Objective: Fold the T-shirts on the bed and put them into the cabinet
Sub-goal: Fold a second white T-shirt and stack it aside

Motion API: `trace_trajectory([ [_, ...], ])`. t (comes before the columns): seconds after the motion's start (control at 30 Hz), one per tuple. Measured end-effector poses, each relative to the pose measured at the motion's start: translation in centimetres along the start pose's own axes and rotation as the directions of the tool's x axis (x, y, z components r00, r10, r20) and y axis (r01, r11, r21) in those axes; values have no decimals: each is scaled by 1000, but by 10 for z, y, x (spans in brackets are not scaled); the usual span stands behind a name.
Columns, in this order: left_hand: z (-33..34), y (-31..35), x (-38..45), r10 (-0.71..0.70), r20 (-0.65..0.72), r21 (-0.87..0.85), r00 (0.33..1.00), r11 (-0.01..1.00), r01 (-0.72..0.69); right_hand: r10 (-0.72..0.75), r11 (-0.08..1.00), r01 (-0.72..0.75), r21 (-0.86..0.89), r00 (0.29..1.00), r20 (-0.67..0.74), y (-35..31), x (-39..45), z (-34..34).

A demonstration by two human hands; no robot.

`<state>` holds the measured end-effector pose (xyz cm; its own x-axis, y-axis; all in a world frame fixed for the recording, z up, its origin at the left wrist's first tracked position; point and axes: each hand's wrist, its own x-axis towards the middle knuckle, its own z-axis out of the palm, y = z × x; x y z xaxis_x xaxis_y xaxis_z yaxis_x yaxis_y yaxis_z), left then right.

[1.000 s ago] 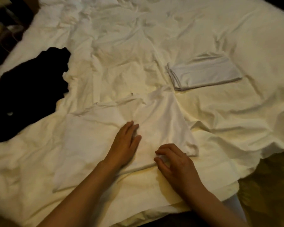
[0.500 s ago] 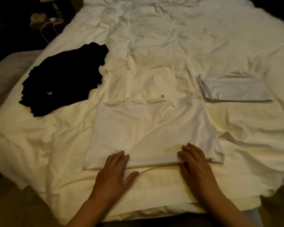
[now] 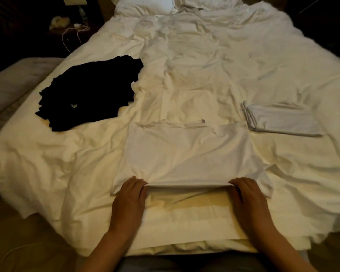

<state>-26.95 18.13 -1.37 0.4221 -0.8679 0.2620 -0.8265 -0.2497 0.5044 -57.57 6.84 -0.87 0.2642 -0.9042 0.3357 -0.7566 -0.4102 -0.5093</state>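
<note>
From the head camera we look down at a big bed [image 3: 194,65] with a soft, crumpled white cover. We see a white T-shirt [image 3: 186,154] lying flat near the close edge of the bed, right in front of us. It looks partly folded, with its side parts tucked in so it makes a wide block.

Our left hand [image 3: 129,201] is at the near edge of this shirt, on the left. Its fingers curl around the edge and grip the cloth. Our right hand [image 3: 247,199] is at the same edge, on the right. Its fingers curl around the cloth too and grip it. Between our two hands the edge is lifted a little off the bed, and we can see a dark gap under it. The far part of the shirt lies on the cover.

To the right of it, a bit farther back, sits a folded white T-shirt [image 3: 283,120] in a neat flat stack. It is close to the shirt we hold, but we cannot tell if they touch.

On the left side of the bed lies a black heap of clothes [image 3: 90,93], well apart from the white shirt. It is rumpled, not folded.

At the far end of the bed we see a white pillow [image 3: 145,4]. Past the left side, in the dark, a thin white cable [image 3: 75,34] lies in loops.
</note>
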Motion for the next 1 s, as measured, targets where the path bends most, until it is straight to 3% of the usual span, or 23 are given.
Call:
trace_trajectory([
  [0.23,-33,-1,-11,-30,61,-127,998,991,38,-166,986,168,1,971,-174,-11,-18,-11],
  [0.37,-43,-2,-14,36,-13,-201,999,979,-38,-160,987,162,-8,958,-240,-14,-20,-13],
  [0.53,-34,-2,19,59,-94,-120,994,990,-71,-166,986,162,-38,943,-288,-19,15,-10],
  [0.67,-21,2,66,99,-109,-13,989,995,-101,-98,993,83,-81,975,-198,-17,60,-4],
  [0.83,3,0,135,145,-125,66,981,988,-138,205,964,-201,-176,979,8,-16,124,12],
  [1.0,33,-9,187,164,-29,181,986,971,-156,150,961,-137,-242,988,36,-6,171,29],
])
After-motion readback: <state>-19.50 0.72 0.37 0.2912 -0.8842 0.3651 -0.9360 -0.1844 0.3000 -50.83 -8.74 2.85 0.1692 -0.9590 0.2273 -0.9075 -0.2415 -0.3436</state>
